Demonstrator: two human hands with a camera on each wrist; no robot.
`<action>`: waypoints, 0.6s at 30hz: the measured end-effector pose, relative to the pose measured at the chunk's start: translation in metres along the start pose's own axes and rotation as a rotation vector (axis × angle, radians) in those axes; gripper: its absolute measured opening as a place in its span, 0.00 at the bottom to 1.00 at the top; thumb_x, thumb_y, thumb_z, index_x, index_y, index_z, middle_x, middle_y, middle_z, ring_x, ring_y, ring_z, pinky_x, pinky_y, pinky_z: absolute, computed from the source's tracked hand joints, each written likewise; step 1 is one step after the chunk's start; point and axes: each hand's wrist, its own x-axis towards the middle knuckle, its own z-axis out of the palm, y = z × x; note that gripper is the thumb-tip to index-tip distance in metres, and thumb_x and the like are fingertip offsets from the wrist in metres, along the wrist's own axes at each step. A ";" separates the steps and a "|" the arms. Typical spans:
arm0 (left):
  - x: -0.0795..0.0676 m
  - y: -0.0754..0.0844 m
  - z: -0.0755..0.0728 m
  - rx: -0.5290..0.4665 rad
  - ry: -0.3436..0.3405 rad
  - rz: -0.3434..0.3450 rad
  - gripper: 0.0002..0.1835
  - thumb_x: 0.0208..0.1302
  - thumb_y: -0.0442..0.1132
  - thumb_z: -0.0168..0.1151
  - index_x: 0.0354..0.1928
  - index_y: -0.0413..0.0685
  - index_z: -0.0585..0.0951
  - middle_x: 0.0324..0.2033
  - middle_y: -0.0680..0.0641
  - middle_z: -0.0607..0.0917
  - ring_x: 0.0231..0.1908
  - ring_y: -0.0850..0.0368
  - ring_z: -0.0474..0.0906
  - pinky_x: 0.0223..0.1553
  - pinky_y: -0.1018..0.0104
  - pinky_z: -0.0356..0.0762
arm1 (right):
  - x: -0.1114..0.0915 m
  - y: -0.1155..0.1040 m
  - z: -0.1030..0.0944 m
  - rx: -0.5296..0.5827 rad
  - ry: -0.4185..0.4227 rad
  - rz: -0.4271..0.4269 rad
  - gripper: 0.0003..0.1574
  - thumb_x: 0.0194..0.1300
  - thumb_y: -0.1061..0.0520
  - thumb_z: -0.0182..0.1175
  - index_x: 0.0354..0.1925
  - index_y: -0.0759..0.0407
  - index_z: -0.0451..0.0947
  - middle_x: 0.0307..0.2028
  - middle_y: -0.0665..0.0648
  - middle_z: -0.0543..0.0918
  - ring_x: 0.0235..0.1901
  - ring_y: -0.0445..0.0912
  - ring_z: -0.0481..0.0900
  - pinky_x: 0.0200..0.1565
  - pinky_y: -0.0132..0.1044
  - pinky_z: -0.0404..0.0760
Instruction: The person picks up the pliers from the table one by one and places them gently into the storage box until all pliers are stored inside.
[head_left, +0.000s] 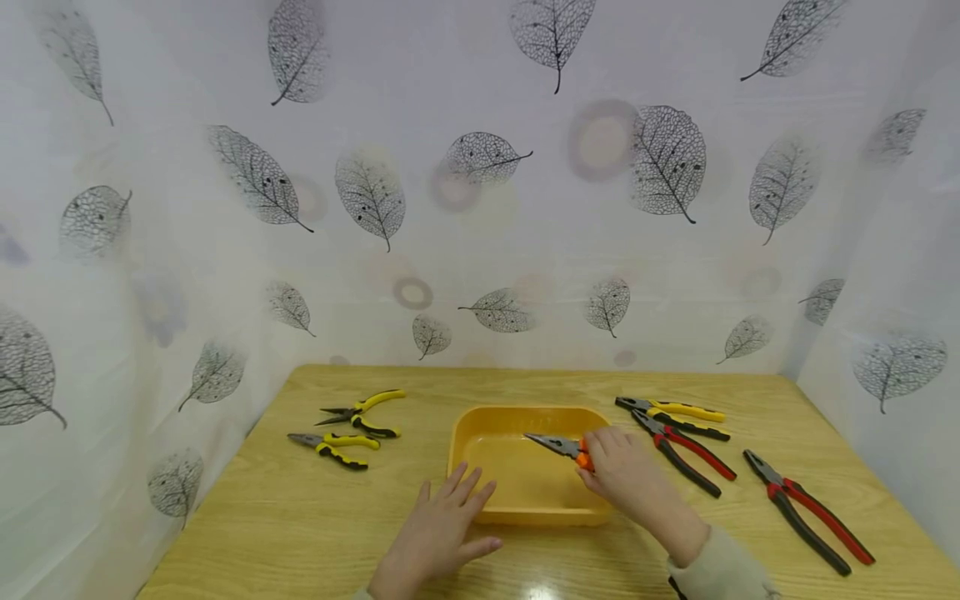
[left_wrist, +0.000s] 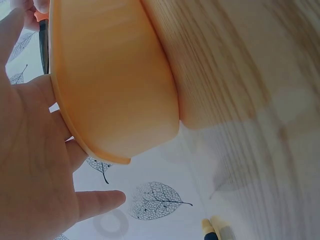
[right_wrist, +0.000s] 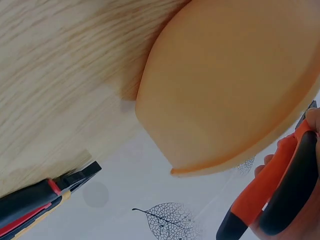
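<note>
My right hand grips long-nose pliers with orange-and-black handles. The pliers hang over the right half of a shallow yellow-orange tray, their pointed nose aimed left and shut together. Most of the handles are hidden behind my fingers in the head view, but they show in the right wrist view. My left hand is at the tray's front left corner, fingers spread and reaching over the rim. In the left wrist view, those fingers lie against the rim, with the thumb or outer finger apart from the wall.
To the left lie two yellow-and-black pliers, one behind the other. On the right, yellow-and-black pliers overlap red-and-black pliers; another red-and-black pair lies farther right. A leaf-printed white curtain surrounds the wooden table.
</note>
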 end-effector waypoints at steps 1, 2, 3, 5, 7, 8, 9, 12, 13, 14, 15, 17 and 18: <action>0.000 0.000 0.000 0.001 0.000 -0.001 0.36 0.58 0.66 0.42 0.65 0.56 0.60 0.64 0.47 0.57 0.64 0.49 0.47 0.50 0.36 0.57 | 0.000 -0.001 0.000 0.002 -0.010 -0.001 0.27 0.59 0.45 0.53 0.37 0.70 0.72 0.31 0.61 0.74 0.31 0.53 0.72 0.29 0.43 0.74; 0.000 0.000 0.000 0.003 0.002 0.000 0.36 0.58 0.66 0.42 0.65 0.56 0.61 0.64 0.47 0.58 0.64 0.49 0.47 0.50 0.36 0.56 | 0.001 -0.001 0.001 0.005 -0.020 0.001 0.27 0.53 0.46 0.59 0.37 0.70 0.72 0.31 0.61 0.74 0.31 0.53 0.72 0.29 0.43 0.74; 0.000 0.000 0.001 0.005 0.004 0.001 0.36 0.58 0.66 0.42 0.65 0.56 0.61 0.64 0.47 0.58 0.64 0.49 0.47 0.50 0.36 0.57 | 0.001 -0.002 0.001 0.005 -0.033 0.002 0.29 0.47 0.47 0.64 0.37 0.70 0.72 0.31 0.61 0.74 0.31 0.53 0.72 0.28 0.43 0.74; 0.000 0.000 0.001 0.006 0.005 0.002 0.37 0.58 0.66 0.42 0.65 0.56 0.60 0.64 0.47 0.58 0.64 0.49 0.47 0.50 0.36 0.56 | 0.002 -0.002 0.001 0.012 -0.046 0.007 0.31 0.42 0.48 0.68 0.37 0.70 0.72 0.31 0.61 0.75 0.31 0.53 0.73 0.28 0.43 0.74; 0.000 0.000 0.001 0.007 0.008 0.003 0.37 0.58 0.66 0.42 0.65 0.55 0.61 0.64 0.47 0.58 0.64 0.49 0.47 0.50 0.36 0.57 | 0.003 -0.003 0.003 0.015 -0.054 0.008 0.31 0.43 0.47 0.68 0.38 0.69 0.72 0.31 0.61 0.75 0.31 0.53 0.73 0.28 0.43 0.74; 0.000 0.000 0.001 0.007 0.008 0.002 0.37 0.58 0.66 0.43 0.65 0.55 0.61 0.64 0.47 0.58 0.64 0.49 0.47 0.50 0.36 0.56 | 0.003 -0.003 0.003 0.012 -0.061 0.006 0.31 0.44 0.47 0.67 0.38 0.69 0.72 0.31 0.61 0.75 0.31 0.52 0.73 0.28 0.42 0.73; 0.000 0.000 0.000 0.005 0.006 0.002 0.37 0.58 0.66 0.43 0.65 0.55 0.61 0.64 0.46 0.58 0.64 0.49 0.47 0.50 0.36 0.56 | 0.003 -0.003 0.004 0.008 -0.067 0.003 0.31 0.44 0.46 0.67 0.38 0.69 0.72 0.31 0.61 0.74 0.31 0.52 0.73 0.28 0.42 0.73; 0.000 0.000 -0.001 0.000 -0.002 -0.002 0.37 0.58 0.66 0.43 0.65 0.55 0.60 0.64 0.47 0.58 0.64 0.49 0.47 0.51 0.36 0.56 | 0.004 -0.004 0.006 -0.013 -0.076 -0.006 0.32 0.46 0.44 0.66 0.39 0.68 0.73 0.31 0.60 0.75 0.31 0.52 0.72 0.26 0.41 0.72; 0.000 0.000 -0.001 -0.002 -0.004 -0.004 0.37 0.58 0.66 0.43 0.65 0.55 0.60 0.64 0.47 0.58 0.64 0.49 0.47 0.51 0.35 0.56 | 0.004 -0.004 0.007 -0.020 -0.077 -0.008 0.32 0.46 0.44 0.66 0.39 0.68 0.73 0.31 0.60 0.75 0.31 0.52 0.72 0.26 0.41 0.71; 0.000 0.000 -0.001 -0.002 -0.006 -0.004 0.37 0.58 0.66 0.43 0.65 0.55 0.60 0.64 0.47 0.58 0.64 0.49 0.46 0.51 0.36 0.55 | 0.004 -0.005 0.008 -0.025 -0.078 -0.010 0.32 0.46 0.44 0.66 0.39 0.68 0.73 0.31 0.60 0.75 0.31 0.52 0.72 0.26 0.41 0.71; 0.000 0.000 -0.001 -0.002 -0.006 -0.003 0.37 0.58 0.66 0.42 0.65 0.55 0.60 0.64 0.47 0.57 0.64 0.49 0.46 0.51 0.36 0.55 | 0.004 -0.005 0.009 -0.028 -0.076 -0.009 0.32 0.46 0.43 0.65 0.39 0.68 0.74 0.31 0.60 0.75 0.30 0.51 0.72 0.25 0.41 0.71; 0.000 0.000 0.000 0.002 -0.001 0.000 0.37 0.58 0.66 0.42 0.65 0.55 0.60 0.64 0.47 0.58 0.64 0.49 0.46 0.51 0.36 0.56 | 0.004 -0.005 0.010 -0.026 -0.077 -0.005 0.32 0.46 0.43 0.66 0.39 0.68 0.74 0.31 0.60 0.75 0.30 0.51 0.72 0.25 0.41 0.71; 0.000 0.000 0.000 0.004 0.004 0.004 0.36 0.58 0.66 0.42 0.65 0.55 0.60 0.64 0.46 0.58 0.64 0.49 0.47 0.51 0.36 0.56 | 0.004 -0.006 0.011 -0.025 -0.080 -0.001 0.32 0.46 0.43 0.66 0.39 0.67 0.74 0.31 0.60 0.75 0.30 0.51 0.72 0.25 0.41 0.71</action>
